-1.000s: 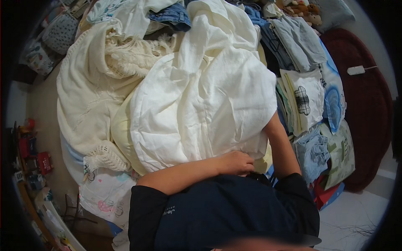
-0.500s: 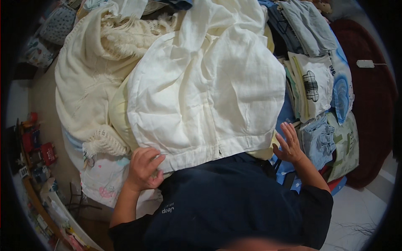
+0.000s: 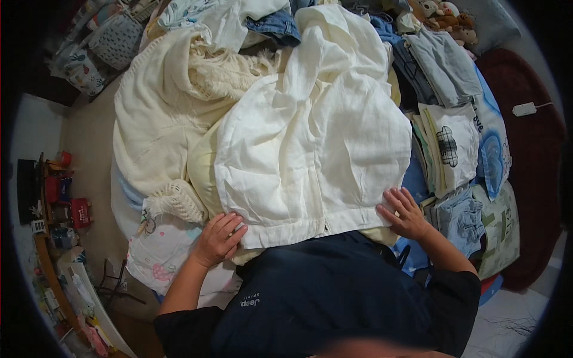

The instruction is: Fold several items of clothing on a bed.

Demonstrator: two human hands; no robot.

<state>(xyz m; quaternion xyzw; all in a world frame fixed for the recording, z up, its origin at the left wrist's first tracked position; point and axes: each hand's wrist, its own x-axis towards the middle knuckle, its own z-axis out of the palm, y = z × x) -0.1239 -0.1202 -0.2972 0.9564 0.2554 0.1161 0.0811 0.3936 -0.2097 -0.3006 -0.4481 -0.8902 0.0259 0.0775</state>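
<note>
A white hooded jacket [image 3: 262, 161] lies spread in front of me, its waistband toward my body and its hood at the far end. A zip placket [image 3: 323, 206] runs down its middle. My left hand [image 3: 219, 240] rests at the lower left corner of the waistband, with fingers laid side by side and slightly bent. At the opposite lower corner, my right hand [image 3: 407, 216] lies with fingers stretched and somewhat apart, the fingertips on the fabric. Pale yellow cloth [image 3: 203, 167] shows from under the jacket at its left side.
To the left is a cream fringed knit [image 3: 149, 119], with a printed white cloth [image 3: 158, 256] nearer me. Folded clothes [image 3: 444, 143] and grey trousers [image 3: 441, 65] are stacked on the right. A dark red mat [image 3: 525, 179] lies beyond them. Denim [image 3: 274, 27] is at the back.
My right hand has come leftward from beside the jacket onto its lower right corner. My left hand's fingers have straightened at the left corner. The whole view has shifted.
</note>
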